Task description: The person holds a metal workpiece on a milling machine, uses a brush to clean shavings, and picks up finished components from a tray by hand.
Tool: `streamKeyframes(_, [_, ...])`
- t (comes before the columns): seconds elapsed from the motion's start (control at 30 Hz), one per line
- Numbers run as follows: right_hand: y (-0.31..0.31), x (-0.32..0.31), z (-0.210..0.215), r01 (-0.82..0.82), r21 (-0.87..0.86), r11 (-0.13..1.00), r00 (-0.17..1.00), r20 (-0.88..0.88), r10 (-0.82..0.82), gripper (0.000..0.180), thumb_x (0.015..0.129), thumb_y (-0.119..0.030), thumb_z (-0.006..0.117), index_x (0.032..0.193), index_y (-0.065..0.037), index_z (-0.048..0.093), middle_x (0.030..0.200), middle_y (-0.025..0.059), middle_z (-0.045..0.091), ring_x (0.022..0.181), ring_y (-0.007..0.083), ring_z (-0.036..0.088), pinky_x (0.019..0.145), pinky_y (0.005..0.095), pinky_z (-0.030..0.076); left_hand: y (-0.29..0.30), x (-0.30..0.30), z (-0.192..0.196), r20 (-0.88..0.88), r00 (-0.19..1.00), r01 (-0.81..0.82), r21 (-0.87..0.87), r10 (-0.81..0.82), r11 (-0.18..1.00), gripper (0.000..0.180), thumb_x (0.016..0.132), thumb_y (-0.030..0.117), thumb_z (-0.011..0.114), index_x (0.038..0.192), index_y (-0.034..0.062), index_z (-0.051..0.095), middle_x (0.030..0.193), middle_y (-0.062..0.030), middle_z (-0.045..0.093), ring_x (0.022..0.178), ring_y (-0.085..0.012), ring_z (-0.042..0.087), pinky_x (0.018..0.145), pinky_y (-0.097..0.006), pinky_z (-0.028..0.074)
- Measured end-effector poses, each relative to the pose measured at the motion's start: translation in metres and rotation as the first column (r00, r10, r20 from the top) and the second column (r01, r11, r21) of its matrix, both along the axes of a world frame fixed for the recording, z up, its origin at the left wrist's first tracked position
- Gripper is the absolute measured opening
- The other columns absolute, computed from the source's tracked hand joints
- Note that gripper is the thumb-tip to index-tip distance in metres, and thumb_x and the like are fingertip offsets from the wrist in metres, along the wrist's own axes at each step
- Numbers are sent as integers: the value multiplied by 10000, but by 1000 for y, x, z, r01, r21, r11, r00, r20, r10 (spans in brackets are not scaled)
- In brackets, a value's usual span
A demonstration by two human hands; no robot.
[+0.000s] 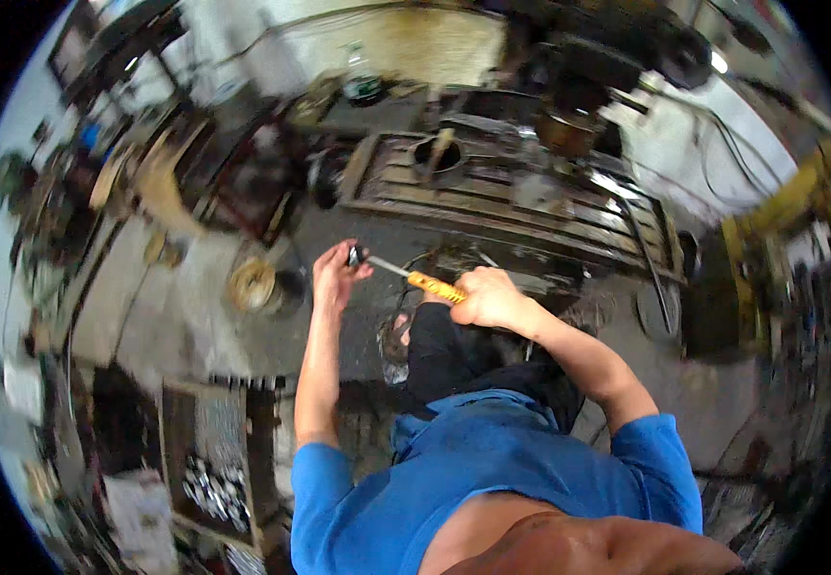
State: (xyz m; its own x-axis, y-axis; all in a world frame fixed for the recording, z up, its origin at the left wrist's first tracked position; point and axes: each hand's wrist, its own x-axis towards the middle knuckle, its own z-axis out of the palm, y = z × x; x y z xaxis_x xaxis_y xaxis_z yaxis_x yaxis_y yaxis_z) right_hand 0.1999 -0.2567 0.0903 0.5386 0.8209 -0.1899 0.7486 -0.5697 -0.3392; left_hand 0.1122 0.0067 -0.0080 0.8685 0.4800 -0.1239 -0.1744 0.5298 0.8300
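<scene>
My right hand [492,296] is wrapped round the end of a tool's yellow handle [433,286]. From the handle a thin metal shaft [389,266] runs up and left; blur hides whether it is a screwdriver, a file or a scraper. In the fingers of my left hand [335,272] is a small dark, shiny part [355,255]. The shaft's tip meets this part, though I cannot tell whether it is inside it or only against it. Both hands are raised in front of my body, above the floor.
Ahead stands a machine with a slotted metal table [492,206], a dark round pot [438,155] on it. A bottle [362,84] is farther back. To the left a round tan container [254,286] sits low. A wooden crate [260,460] at lower left holds many small metal parts [216,494].
</scene>
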Motion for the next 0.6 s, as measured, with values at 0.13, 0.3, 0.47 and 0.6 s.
streamKeyframes(0.13, [-35, 19, 6, 67, -17, 998, 987, -144, -69, 349, 525, -262, 545, 743, -10, 651, 739, 220, 608, 754, 368, 597, 672, 396, 485, -27, 49, 15, -171, 983, 134, 414, -68, 901, 238, 845, 107, 569, 1031, -38, 538, 834, -118, 615, 640, -157, 589, 562, -281, 517])
streamKeyframes(0.3, [-91, 47, 22, 206, -14, 978, 973, -103, -206, 322, 541, -255, 536, 729, -21, 653, 744, 219, 610, 768, 362, 599, 702, 392, 484, -59, 126, 24, -143, 974, 204, 889, -175, 409, 250, 777, 23, 599, 1018, -11, 544, 859, -65, 587, 675, -131, 568, 553, -267, 474])
streamKeyframes(0.47, [-142, 61, 26, 403, 79, 912, 912, -112, -394, 302, 550, -232, 515, 709, -9, 642, 737, 230, 601, 750, 383, 591, 700, 408, 483, -139, 176, 67, -72, 950, 72, 997, -305, -13, 333, 689, 17, 629, 1009, 28, 537, 1010, -146, 520, 928, -335, 537, 771, -378, 444])
streamKeyframes(0.6, [-174, 76, 24, 484, 42, 874, 873, -89, -479, 319, 548, -252, 540, 721, -4, 640, 771, 239, 604, 744, 379, 594, 712, 407, 481, -173, 206, 71, -87, 943, 65, 995, -321, -81, 323, 687, 15, 606, 998, 40, 523, 988, -173, 491, 917, -378, 514, 761, -412, 435])
